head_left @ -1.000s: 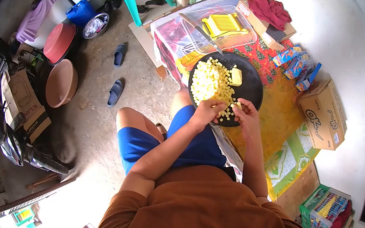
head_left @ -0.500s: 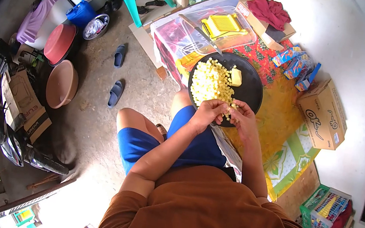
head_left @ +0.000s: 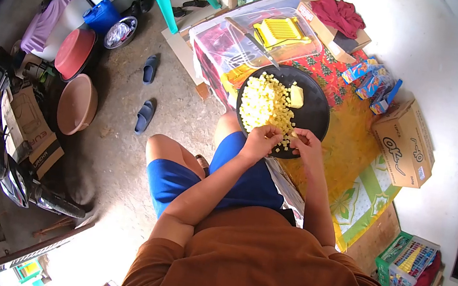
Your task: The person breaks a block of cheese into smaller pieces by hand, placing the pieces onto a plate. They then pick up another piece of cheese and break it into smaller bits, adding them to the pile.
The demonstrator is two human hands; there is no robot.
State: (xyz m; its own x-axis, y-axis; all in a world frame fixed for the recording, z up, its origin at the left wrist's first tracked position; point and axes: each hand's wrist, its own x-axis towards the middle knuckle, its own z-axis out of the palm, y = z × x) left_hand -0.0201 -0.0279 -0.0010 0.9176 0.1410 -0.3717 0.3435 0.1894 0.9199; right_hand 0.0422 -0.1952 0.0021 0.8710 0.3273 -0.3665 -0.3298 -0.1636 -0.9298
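Note:
A round black tray [head_left: 313, 111] carries a heap of small pale-yellow cubes [head_left: 264, 102] on its left side and a larger yellow block [head_left: 296, 96] near its middle. Over the tray's near edge, my left hand [head_left: 263, 141] has its fingers pinched beside the heap; whatever is between them is too small to name. Just to its right, my right hand [head_left: 305, 144] is also pinched, with its fingertips close to a few loose cubes. A narrow gap separates the two hands.
Behind the tray lie a clear plastic container [head_left: 221, 40], a knife [head_left: 251, 40] and a yellow slicer [head_left: 282, 33]. An open carton [head_left: 339, 50] and blue packets [head_left: 370, 84] are farther back. A cardboard box [head_left: 404, 144] stands at the right.
My hands have moved slightly apart from each other, opening a small gap above the tray's near edge. The heap and the block look unchanged.

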